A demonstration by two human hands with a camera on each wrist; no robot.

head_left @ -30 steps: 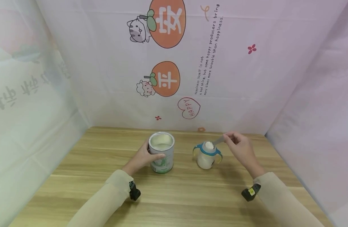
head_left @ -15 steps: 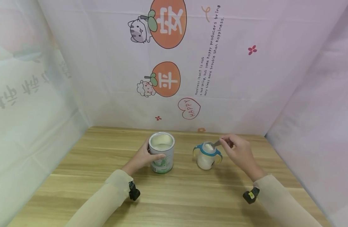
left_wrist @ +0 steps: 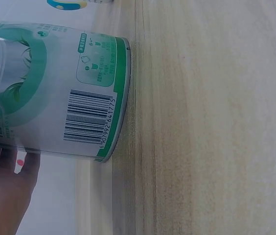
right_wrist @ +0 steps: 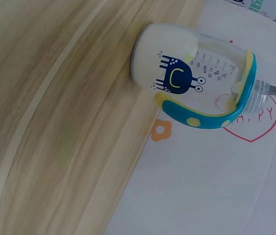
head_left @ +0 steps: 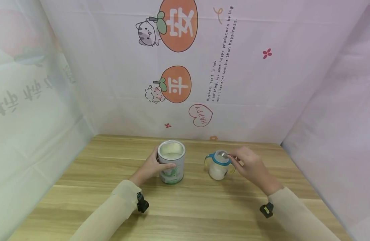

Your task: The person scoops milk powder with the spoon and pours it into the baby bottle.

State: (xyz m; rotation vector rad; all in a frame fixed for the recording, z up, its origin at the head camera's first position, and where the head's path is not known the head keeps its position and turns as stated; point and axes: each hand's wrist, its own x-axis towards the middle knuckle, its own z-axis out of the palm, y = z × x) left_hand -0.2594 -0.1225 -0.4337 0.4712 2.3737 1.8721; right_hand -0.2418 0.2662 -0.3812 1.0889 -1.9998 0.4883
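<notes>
My left hand (head_left: 151, 169) grips the side of an open milk powder can (head_left: 172, 173), thumb across its front. Pale powder shows inside. The can stands upright on the table, and its barcode side fills much of the left wrist view. To its right stands an uncapped baby bottle (head_left: 217, 171) with blue and yellow handles. In the right wrist view a white fill lies in the bottle's lower part, behind a crab print. My right hand (head_left: 251, 165) pinches a metal spoon (head_left: 223, 154), whose bowl is tipped at the bottle's mouth. The fingers hide most of its handle.
Both things stand on a wood-grain table (head_left: 185, 214), near its back edge. A printed cloth (head_left: 248, 117) hangs behind the table, and pale cloth walls (head_left: 332, 140) rise on both sides. Each wrist carries a small black camera (head_left: 142, 203).
My right hand has moved left and slightly down, turning the spoon over at the bottle's mouth. The white heap on the spoon no longer shows. My left hand and the can stay put.
</notes>
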